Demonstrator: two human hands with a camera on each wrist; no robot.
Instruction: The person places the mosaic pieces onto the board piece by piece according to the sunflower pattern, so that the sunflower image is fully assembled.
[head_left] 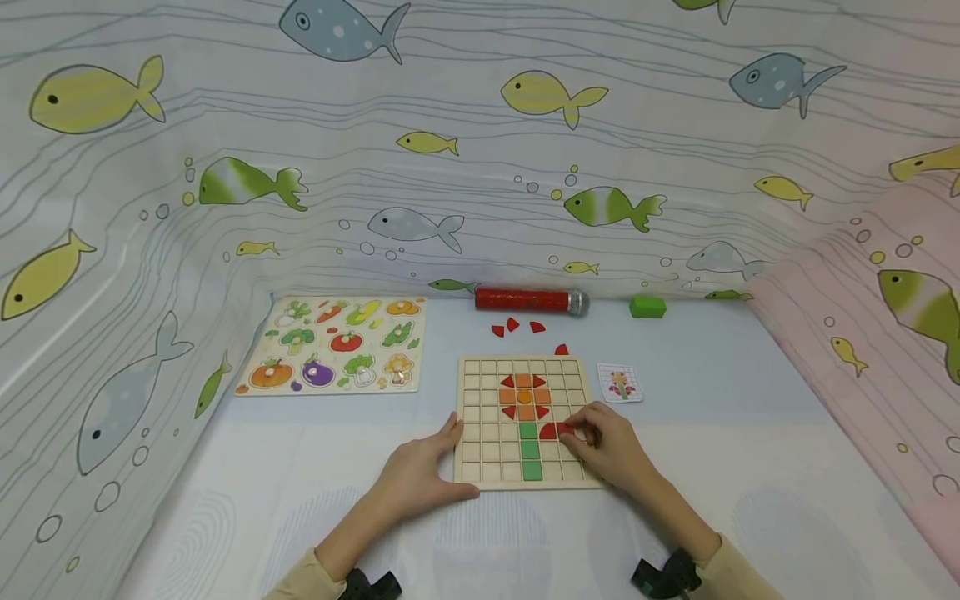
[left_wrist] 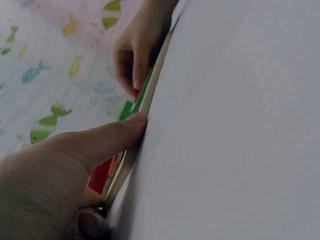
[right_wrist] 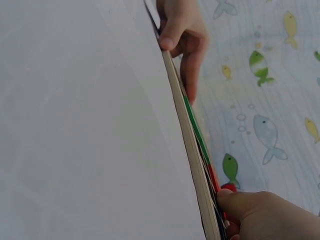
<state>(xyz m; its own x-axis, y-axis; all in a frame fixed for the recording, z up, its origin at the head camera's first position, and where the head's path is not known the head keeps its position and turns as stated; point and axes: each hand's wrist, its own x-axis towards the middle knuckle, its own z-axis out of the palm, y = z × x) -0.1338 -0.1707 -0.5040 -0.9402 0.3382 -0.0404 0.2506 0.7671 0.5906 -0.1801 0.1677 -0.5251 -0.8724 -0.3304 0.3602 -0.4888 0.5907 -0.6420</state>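
A square wooden grid board (head_left: 480, 475) lies flat, bearing an orange-and-red flower pattern and a column of green squares (head_left: 530, 450). At its lower-left corner rests my left hand (head_left: 416, 475), thumb stretched along the front edge and fingers against the left side. My right hand (head_left: 611, 442) pinches a red quarter-circle piece (head_left: 565, 428) between thumb and fingers, down at the board. Just left of that piece, another red quarter-circle (head_left: 548, 431) lies in a cell beside the green column. In the right wrist view, the right fingertips partly hide the red piece.
Several loose red pieces (head_left: 537, 327) lie behind the board. A pattern card (head_left: 620, 383) is to its right. Farther back are a red tube with a silver end (head_left: 525, 300) and a green block (head_left: 647, 307). A vegetable puzzle board (head_left: 330, 346) lies at left.
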